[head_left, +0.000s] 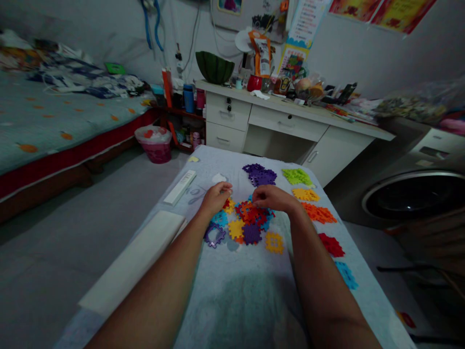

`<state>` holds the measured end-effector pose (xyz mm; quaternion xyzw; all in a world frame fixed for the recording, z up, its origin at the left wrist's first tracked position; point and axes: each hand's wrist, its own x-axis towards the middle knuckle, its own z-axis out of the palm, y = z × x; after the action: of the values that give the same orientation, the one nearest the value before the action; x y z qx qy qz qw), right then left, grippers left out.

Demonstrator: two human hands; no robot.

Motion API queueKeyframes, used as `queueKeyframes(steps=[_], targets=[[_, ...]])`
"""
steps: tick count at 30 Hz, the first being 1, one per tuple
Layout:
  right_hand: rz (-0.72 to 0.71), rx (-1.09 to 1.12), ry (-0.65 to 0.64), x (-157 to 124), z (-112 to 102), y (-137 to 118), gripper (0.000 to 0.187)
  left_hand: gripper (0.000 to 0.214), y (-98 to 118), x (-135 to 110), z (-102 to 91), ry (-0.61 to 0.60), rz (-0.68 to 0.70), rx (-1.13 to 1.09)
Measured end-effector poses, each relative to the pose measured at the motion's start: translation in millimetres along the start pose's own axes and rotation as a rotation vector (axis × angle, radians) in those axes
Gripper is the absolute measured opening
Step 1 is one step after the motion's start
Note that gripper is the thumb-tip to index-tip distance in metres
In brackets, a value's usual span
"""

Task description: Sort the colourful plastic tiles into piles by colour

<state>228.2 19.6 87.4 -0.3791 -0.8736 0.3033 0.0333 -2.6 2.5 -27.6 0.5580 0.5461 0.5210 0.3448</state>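
In the head view a mixed heap of plastic interlocking pieces (pixel 250 213) lies on the cloth-covered table, in red, orange, yellow, blue and purple. My left hand (pixel 217 196) is at the heap's left edge, fingers curled together beside red and yellow pieces. Over the right part of the heap, my right hand (pixel 271 198) has its fingers bent inward and closed; what they hold, if anything, is hidden. Nearest me are a purple square piece (pixel 252 233), a yellow piece (pixel 236 229), a purple ring-like piece (pixel 214 236) and a yellow open-centred piece (pixel 274 243).
Single-colour piles line the table's far and right sides: purple (pixel 259 175), green (pixel 298 177), yellow (pixel 305 195), orange (pixel 318 213), red (pixel 331 245) and blue (pixel 346 275). A long white box (pixel 134 264) and a smaller white box (pixel 180 187) lie at left. A desk (pixel 227 118) stands beyond.
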Motion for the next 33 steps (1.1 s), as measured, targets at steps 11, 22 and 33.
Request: queueKeyframes(steps=[11, 22, 33], targets=[[0.067, -0.541, -0.271, -1.3, 36.4, -85.8, 0.019, 0.026, 5.6, -0.3, -1.8, 0.000, -0.002, -0.030], [-0.086, -0.218, -0.219, 0.0, 27.0, -66.1, 0.002, 0.027, 1.9, 1.1, -2.1, 0.005, -0.001, -0.052], [-0.035, 0.672, 0.555, 9.6, 10.3, 6.8, 0.030, 0.025, 7.2, -2.1, 0.3, 0.001, -0.030, -0.018]])
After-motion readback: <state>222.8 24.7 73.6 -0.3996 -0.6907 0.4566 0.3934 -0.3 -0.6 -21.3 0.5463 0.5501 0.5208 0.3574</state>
